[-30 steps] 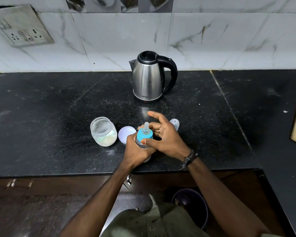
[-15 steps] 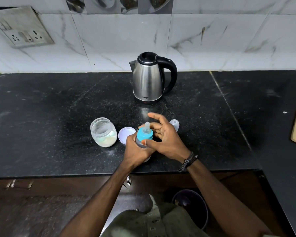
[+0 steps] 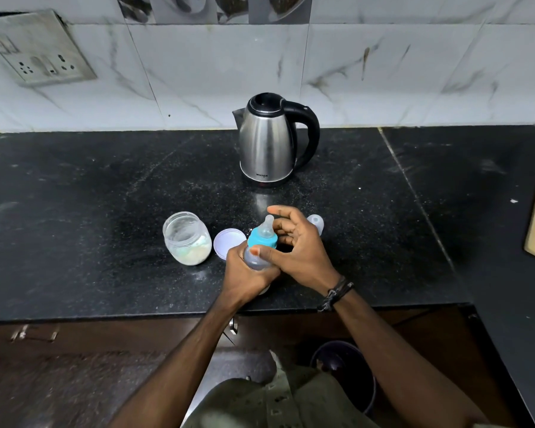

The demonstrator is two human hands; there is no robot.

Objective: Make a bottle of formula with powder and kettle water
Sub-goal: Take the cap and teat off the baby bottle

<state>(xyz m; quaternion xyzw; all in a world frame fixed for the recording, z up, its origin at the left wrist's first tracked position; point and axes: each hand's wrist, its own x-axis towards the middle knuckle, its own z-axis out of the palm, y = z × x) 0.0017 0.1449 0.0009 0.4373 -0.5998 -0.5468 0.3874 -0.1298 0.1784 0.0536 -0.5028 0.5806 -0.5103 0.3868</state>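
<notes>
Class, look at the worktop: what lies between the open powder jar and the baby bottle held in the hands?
In the head view, a round white lid lies flat on the counter between the powder jar and the bottle, partly hidden behind the left hand.

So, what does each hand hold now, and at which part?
The left hand grips the baby bottle round its body. The right hand holds the same bottle near its blue collar, thumb on it.

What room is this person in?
Most likely a home kitchen: a steel electric kettle stands on a black stone counter beneath white marbled wall tiles with a socket plate.
</notes>
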